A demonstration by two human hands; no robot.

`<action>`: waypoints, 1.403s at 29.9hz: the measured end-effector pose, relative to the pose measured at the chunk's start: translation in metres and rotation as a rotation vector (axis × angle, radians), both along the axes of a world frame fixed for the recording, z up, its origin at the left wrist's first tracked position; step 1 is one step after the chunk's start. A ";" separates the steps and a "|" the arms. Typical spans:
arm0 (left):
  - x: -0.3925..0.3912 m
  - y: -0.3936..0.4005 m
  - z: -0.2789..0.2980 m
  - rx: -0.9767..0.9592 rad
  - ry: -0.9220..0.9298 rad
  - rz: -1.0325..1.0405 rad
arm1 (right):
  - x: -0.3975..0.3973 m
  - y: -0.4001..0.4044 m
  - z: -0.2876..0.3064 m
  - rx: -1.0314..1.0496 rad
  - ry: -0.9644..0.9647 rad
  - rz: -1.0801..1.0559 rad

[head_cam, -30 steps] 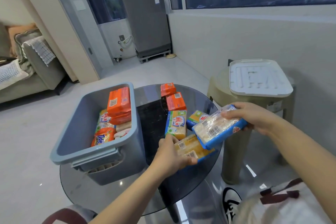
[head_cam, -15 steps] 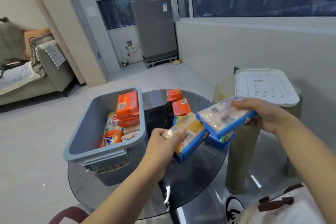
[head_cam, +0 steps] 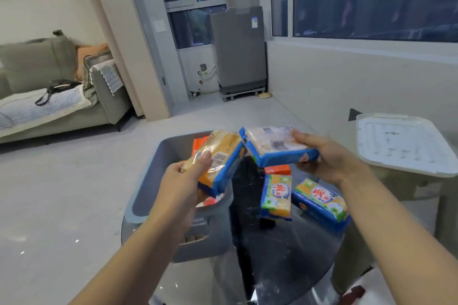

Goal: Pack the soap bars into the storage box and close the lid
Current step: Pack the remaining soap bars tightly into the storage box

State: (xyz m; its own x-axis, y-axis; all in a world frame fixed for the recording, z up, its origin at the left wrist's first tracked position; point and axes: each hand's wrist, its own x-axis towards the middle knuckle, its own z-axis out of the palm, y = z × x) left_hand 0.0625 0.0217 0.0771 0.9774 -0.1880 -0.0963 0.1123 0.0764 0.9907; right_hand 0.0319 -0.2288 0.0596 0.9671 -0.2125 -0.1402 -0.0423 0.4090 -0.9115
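Note:
My left hand (head_cam: 184,181) grips a yellow soap pack with blue edges (head_cam: 223,161) above the grey storage box (head_cam: 148,193), whose inside is mostly hidden behind it. My right hand (head_cam: 324,156) holds a pale soap pack with a blue edge (head_cam: 275,146) over the box's right rim and the table. Two yellow-green soap bars (head_cam: 276,197) (head_cam: 321,202) and an orange one (head_cam: 277,169) lie on the round glass table (head_cam: 285,255). An orange bar (head_cam: 199,143) shows inside the box. The white lid (head_cam: 399,143) rests on a stool at the right.
The beige stool (head_cam: 421,188) under the lid stands right of the table. A grey sofa (head_cam: 49,96) is at the far left, a grey appliance (head_cam: 239,52) at the back by the windows. Open floor lies left of the table.
Both hands have lifted their soap packs up and leftward, from over the table to above the box. The camera has tilted up, and the soap bars on the table have come into view.

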 end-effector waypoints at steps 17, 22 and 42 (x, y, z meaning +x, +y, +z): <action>0.092 0.019 -0.027 -0.166 0.324 0.400 | 0.083 0.069 -0.025 0.001 -0.068 -0.028; 0.102 0.010 -0.041 -0.126 0.383 0.404 | 0.085 0.064 -0.030 -0.037 -0.080 -0.013; 0.094 0.034 -0.017 0.123 0.386 0.144 | 0.086 0.066 -0.038 -0.169 -0.174 0.058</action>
